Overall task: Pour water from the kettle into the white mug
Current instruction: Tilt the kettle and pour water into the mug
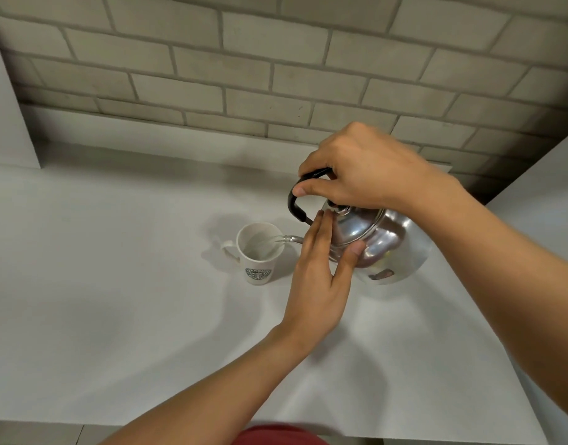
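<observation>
Kettle (375, 242), shiny steel, tipped left over white counter (115, 284). Right hand (369, 171) clamped around its black handle (295, 203) from above. Left hand (321, 277) flat, fingers together and extended, pressed on the lid (353, 224), thumb against kettle body. Spout (292, 239) just over rim of white mug (258, 252); water stream enters it. Mug stands upright left of both hands, handle pointing left, brick wall (276, 59) behind.

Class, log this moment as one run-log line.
right hand: tilts kettle | left hand: steadies lid | water entering mug
</observation>
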Tool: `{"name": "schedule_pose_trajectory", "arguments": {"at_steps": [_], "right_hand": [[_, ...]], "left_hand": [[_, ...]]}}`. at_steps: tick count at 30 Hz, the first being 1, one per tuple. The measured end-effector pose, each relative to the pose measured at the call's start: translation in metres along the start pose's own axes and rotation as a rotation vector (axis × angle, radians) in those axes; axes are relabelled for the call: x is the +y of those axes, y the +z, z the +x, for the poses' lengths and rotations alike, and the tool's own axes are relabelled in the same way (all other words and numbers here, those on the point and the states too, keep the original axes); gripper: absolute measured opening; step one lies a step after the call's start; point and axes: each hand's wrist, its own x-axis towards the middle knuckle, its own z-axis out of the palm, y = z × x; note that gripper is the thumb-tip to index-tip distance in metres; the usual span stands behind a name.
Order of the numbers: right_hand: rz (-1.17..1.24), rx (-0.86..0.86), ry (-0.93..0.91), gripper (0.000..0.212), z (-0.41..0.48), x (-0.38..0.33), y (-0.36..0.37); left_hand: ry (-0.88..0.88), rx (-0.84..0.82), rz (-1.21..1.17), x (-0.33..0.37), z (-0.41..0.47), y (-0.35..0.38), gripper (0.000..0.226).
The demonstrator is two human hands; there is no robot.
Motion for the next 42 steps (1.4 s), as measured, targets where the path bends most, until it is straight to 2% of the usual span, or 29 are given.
{"name": "schedule_pose_trajectory", "arguments": {"at_steps": [13, 23, 32, 42], "right_hand": [[-0.078, -0.053, 0.013, 0.039, 0.004, -0.004, -0.007], [-0.128, -0.070, -0.001, 0.041, 0.007, -0.008, -0.017], [-0.139, -0.060, -0.028, 0.042, 0.009, -0.007, -0.019], [-0.164, -0.058, -0.055, 0.041, 0.014, -0.005, -0.020]], "left_hand": [[-0.003, 0.046, -0.100, 0.008, 0.001, 0.003, 0.064], [-0.030, 0.075, -0.134, 0.014, 0.002, 0.006, 0.075], [-0.022, 0.085, -0.167, 0.016, 0.003, 0.008, 0.074], [-0.021, 0.090, -0.179, 0.018, 0.004, 0.008, 0.083]]}}
